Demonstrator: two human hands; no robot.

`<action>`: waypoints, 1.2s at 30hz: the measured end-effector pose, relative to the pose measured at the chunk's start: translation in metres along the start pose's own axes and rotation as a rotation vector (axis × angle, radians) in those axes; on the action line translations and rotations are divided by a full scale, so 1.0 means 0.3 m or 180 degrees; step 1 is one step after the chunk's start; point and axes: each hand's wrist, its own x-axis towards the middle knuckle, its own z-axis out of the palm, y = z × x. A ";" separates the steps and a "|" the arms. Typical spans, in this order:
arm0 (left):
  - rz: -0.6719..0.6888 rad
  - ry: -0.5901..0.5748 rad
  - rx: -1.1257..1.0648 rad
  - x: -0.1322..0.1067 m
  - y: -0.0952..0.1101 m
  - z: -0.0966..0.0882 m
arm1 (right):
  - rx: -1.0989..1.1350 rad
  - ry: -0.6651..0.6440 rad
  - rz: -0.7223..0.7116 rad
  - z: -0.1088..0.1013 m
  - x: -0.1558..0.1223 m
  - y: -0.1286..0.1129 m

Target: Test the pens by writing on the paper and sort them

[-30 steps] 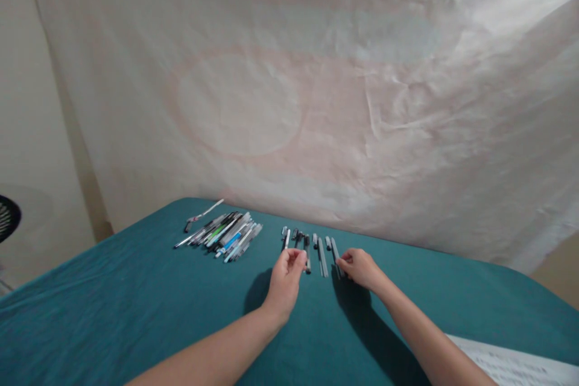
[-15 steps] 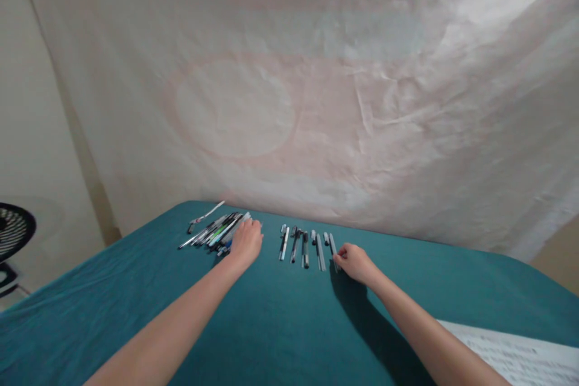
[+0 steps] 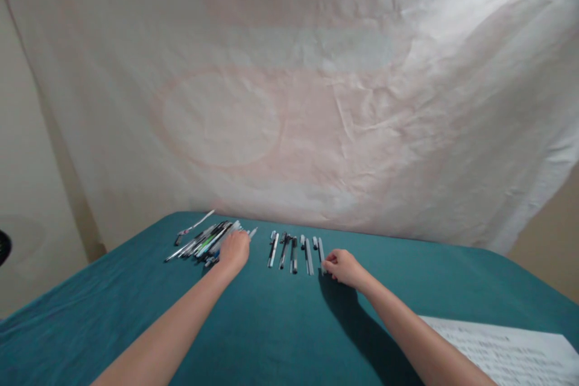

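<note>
My left hand (image 3: 235, 249) is closed at the right side of a heap of pens (image 3: 203, 243) on the green cloth. A clear pen (image 3: 253, 233) pokes out beyond its fingers, the rest of it hidden by the hand. To the right, several pens lie side by side in a row, among them a white one (image 3: 273, 251) at the left end and a dark one (image 3: 294, 255) in the middle. My right hand (image 3: 342, 266) pinches the lower end of the rightmost grey pen (image 3: 321, 249), which lies on the cloth with a small cap-like piece (image 3: 315, 242) beside it.
A thin white strip with a dark end (image 3: 194, 227) lies behind the heap. A printed sheet of paper (image 3: 506, 344) rests at the front right, partly behind my right forearm. A pale hanging sheet (image 3: 316, 102) closes off the table's far edge.
The view has shifted a little to the right. A pen end now shows clearly beyond my left fingers. My right hand stays at the rightmost pen.
</note>
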 end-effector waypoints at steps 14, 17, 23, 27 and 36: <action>-0.0368 -0.1577 -0.4556 -0.260 0.430 0.057 | 0.0791 -0.0101 0.0006 -0.016 -0.016 0.019; -0.0568 -0.1879 -0.4936 -0.298 0.470 0.076 | 0.1222 -0.0061 -0.0024 -0.043 -0.054 0.003; -0.0795 -0.2295 -0.5379 -0.345 0.496 0.130 | 0.2875 -0.0090 -0.0408 -0.045 -0.156 -0.048; -0.0704 -0.2275 -0.5226 -0.366 0.491 0.158 | 0.2974 0.0094 -0.0428 -0.016 -0.178 -0.047; -0.0701 -0.2246 -0.5232 -0.375 0.479 0.173 | 0.3702 -0.0189 -0.0176 0.009 -0.181 -0.015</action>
